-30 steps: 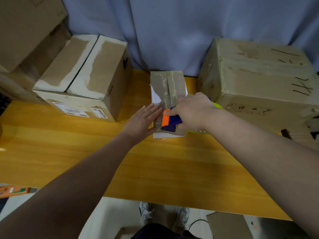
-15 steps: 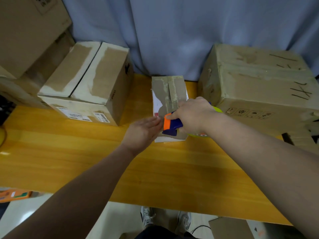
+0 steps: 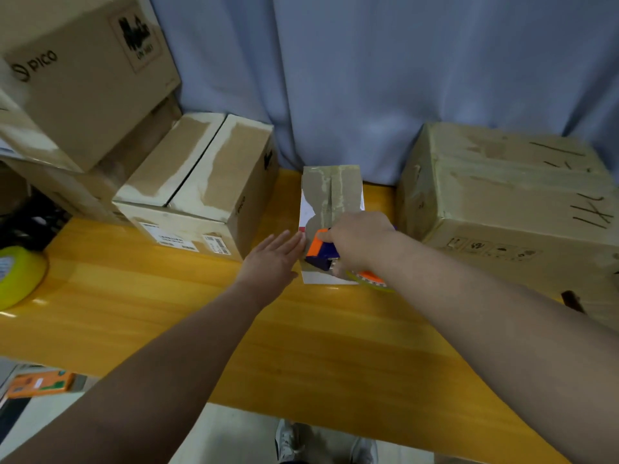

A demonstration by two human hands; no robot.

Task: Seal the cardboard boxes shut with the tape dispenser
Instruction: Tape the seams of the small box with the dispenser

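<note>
Blue curtain (image 3: 368, 78) hung across the back, behind a yellow wooden table (image 3: 167, 313) that filled the middle of the view. The big box (image 3: 502, 202) sat on the table's right side, its top covered in tape strips and marked with black pen strokes. At far left the PICO box (image 3: 83, 78) lay tilted on top of other cartons. Just beside that stack, the mid box (image 3: 201, 182) stood on the table with its top flaps closed, worn pale patches along the seam and labels on its near face.

The small box (image 3: 331, 189) stood between the mid box and the big box, near the back edge. Its top was brown with tape down the centre seam, its sides white.

The right hand (image 3: 355, 239) lay over the near end of the small box, fingers curled round the orange and blue dispenser (image 3: 318, 247), which pressed against the box's top near edge. A yellow-green rim of tape showed under the wrist. The left hand (image 3: 271, 259) was flat, fingers straight and together, their tips against the small box's left side.

A yellow roll (image 3: 16, 276) of tape rested at the table's left edge.
</note>
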